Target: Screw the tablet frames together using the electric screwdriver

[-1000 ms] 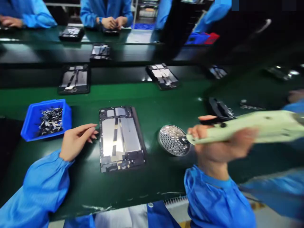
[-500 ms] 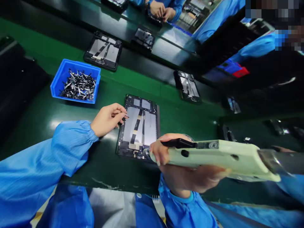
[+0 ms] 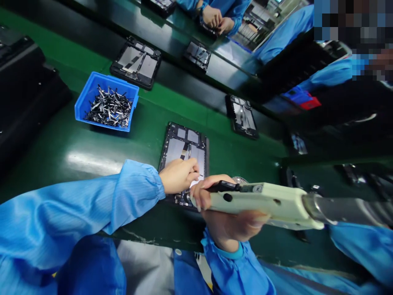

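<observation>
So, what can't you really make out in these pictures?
From the head camera:
- Round metal dish: mostly hidden behind the right hand and pale green electric screwdriver.
- Lower part of the tablet frame: covered by the left hand.
- Small metal parts in the blue bin: too small to identify.
- Top-right corner: pixelated.

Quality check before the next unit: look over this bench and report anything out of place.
A pale scuff marks the green bench mat near its front edge, in front of the tablet frame; it looks like worn surface. The metal pieces lie inside the blue bin, none spilled.
</observation>
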A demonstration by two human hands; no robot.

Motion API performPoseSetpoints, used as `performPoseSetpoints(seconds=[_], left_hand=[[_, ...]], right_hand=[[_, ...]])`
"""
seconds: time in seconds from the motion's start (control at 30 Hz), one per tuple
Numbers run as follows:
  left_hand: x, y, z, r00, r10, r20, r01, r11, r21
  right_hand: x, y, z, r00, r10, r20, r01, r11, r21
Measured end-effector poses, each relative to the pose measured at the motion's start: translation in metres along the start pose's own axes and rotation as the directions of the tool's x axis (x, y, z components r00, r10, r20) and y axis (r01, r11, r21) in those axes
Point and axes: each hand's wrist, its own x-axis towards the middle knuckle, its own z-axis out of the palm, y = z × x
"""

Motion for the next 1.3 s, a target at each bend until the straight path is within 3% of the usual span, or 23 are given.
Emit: performPoseSetpoints(seconds=[0.13, 0.27, 0.43, 0.6, 0.77, 0.87, 1.07, 1.3], left_hand=[[0.000, -0.005, 0.001, 1.000, 0.006, -0.018, -0.006, 1.000, 0.031], [-0.002, -0.012, -0.001, 0.999, 0.041, -0.008, -0.041, 0.998, -0.041], [-0.004, -0.015, -0.011, 0.986, 0.140, -0.095, -0.154, 0.975, -0.158], [-0.002, -0.004, -0.032, 0.983, -0.076, -0.165, 0.044, 0.981, -0.189], [0.006, 0.003, -0.062, 0.904, -0.251, -0.346, 0.219, 0.967, -0.130], [0.014, 0.001, -0.078, 0.854, -0.278, -0.439, 0.258, 0.960, -0.106], [0.024, -0.004, -0.087, 0.861, -0.212, -0.463, 0.194, 0.977, -0.087], [0.024, -0.013, -0.097, 0.835, -0.186, -0.518, 0.181, 0.982, -0.061]], right_hand=[[-0.010, -0.008, -0.010, 1.000, -0.019, 0.014, 0.019, 0.999, 0.031], [-0.020, -0.032, -0.048, 0.992, -0.085, -0.096, 0.084, 0.996, -0.018], [0.001, -0.039, -0.116, 0.869, -0.339, -0.360, 0.317, 0.941, -0.119], [0.019, -0.022, -0.162, 0.764, -0.307, -0.567, 0.286, 0.950, -0.129], [0.016, -0.003, -0.166, 0.723, -0.276, -0.633, 0.287, 0.954, -0.088], [0.017, 0.003, -0.166, 0.716, -0.290, -0.635, 0.301, 0.949, -0.094], [0.020, 0.008, -0.170, 0.708, -0.306, -0.637, 0.306, 0.945, -0.115], [0.021, 0.010, -0.173, 0.725, -0.284, -0.628, 0.278, 0.954, -0.110]])
